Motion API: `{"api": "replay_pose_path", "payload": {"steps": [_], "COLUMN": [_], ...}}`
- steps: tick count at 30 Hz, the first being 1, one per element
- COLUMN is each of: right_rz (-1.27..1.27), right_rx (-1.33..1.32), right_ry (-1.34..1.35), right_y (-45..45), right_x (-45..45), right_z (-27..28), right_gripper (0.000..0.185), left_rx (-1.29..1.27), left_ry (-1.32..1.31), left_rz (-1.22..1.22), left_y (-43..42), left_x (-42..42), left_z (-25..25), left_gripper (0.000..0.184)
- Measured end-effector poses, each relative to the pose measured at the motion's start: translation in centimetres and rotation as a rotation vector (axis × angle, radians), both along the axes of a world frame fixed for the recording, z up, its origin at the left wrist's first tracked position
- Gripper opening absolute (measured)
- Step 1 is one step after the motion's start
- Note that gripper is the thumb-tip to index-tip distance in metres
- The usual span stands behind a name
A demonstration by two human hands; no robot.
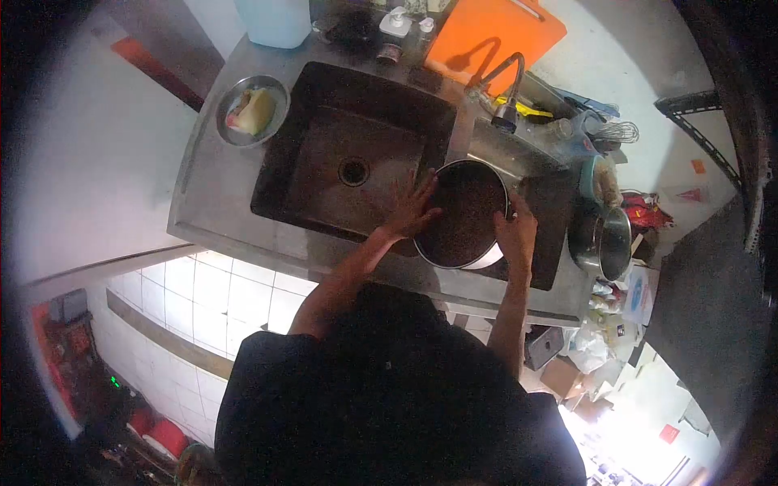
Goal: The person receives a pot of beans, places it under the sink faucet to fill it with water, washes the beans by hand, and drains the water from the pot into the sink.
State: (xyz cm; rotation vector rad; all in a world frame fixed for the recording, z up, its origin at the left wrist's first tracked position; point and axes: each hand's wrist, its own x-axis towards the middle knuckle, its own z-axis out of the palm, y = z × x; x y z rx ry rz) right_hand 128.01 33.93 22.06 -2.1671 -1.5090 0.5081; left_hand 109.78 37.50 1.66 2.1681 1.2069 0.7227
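Observation:
A round pan (463, 215) with a dark inside and a pale rim is over the divider between the two dark sink basins, mostly over the right one. At its left edge is my left hand (412, 207), fingers spread, near or touching the rim. My right hand (516, 231) grips the pan's right rim, the fingertips at the edge. Behind the pan, the black tap (504, 117) arches over the right basin. The left basin (356, 154) has a round drain.
A metal bowl (271, 134) with a yellow and white item stands left of the sink. An orange board (486, 40) leans at the back. Metal pots (613, 243), a whisk (617, 132) and bags crowd the right side. Soap bottles (395, 24) stand behind the left basin.

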Motion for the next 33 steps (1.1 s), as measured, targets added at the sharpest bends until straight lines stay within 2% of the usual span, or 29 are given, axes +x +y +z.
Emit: {"api": "replay_pose_path", "payload": {"steps": [2,4,8,10,12,14,16,19,26,28,30,32,33], "right_rz": [-0.006,-0.009,0.024,0.034,0.043,0.042,0.042,0.032,0.076,0.07,-0.01,0.001,0.012], "right_rx": [-0.045,-0.089,-0.024,-0.032,0.068,0.006,-0.056,-0.1,0.01,0.021,-0.097,-0.071,-0.039], "right_ry": [-0.029,-0.055,-0.053,-0.072,-0.144,-0.135,-0.126,-0.073,-0.135,-0.158,-0.107,-0.128,-0.151], "right_y": [0.3,0.5,0.7,0.7,0.7,0.8,0.9,1.1,1.3,1.6,1.6,1.4,1.4], "right_x": [0.1,0.0,-1.3,-1.3,-1.2,-1.3,-1.5,-1.1,-1.6,-1.7,-1.7,-1.2,-1.0], "right_z": [-0.3,-0.4,0.4,0.3,-0.5,0.1,0.5,0.2,-0.1,0.3,0.8,0.2,0.1], "right_gripper": [0.044,0.043,0.041,0.04,0.044,0.045,0.045,0.046,0.045,0.044,0.039,0.038,0.037], "left_rx": [0.02,0.073,0.062,0.173,0.173,0.174,0.247,0.135,0.017,-0.027,-0.053,-0.08,0.005], "left_ry": [-0.077,0.106,0.194,0.233,0.212,0.193,0.344,0.241,0.172,-0.029,0.054,0.133,0.164], "left_rz": [0.013,0.023,0.031,0.085,0.084,0.083,0.092,0.063,0.036,0.045,0.033,0.018,0.031], "left_y": [0.0,0.3,0.3,0.2,0.2,0.2,0.2,0.4,-0.4,-1.0,-1.2,-1.4,-1.3], "left_x": [0.1,0.1,0.0,0.2,0.2,0.1,0.2,0.1,-0.1,-0.3,-0.5,-0.6,-0.5], "left_z": [0.0,-0.4,-0.5,-0.9,-1.1,-1.1,-1.1,-1.1,-1.2,-1.5,-1.5,-1.3,-1.4], "left_gripper": [0.074,0.072,0.072,0.07,0.069,0.068,0.065,0.066,0.07,0.071,0.071,0.071,0.071]}}
